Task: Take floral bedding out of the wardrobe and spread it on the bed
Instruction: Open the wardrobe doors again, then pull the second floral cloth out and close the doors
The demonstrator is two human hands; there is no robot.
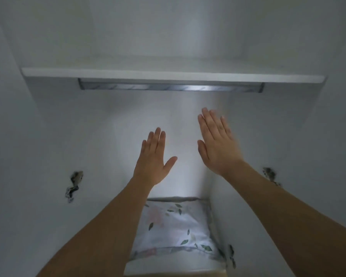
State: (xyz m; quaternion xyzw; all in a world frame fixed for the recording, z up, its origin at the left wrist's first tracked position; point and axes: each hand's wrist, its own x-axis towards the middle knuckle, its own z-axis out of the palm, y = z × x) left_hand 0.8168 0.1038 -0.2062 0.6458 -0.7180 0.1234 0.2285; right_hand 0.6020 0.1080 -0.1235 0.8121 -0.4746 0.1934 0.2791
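Left hand (154, 156) at frame centre, right hand (216, 142) just right of it and higher; both raised inside the white wardrobe (48, 126), fingers straight and together, holding nothing, hands apart from each other. Folded white bedding with a pale pink flower and green leaf print (174, 228) lies at lower centre, between the forearms, below both hands. White shelf board (168, 73) spans the upper frame, with a metallic rail (168, 86) under its front edge.

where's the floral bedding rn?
Head view, bottom center: floral bedding lies folded low in the wardrobe, between the forearms, below both open hands.
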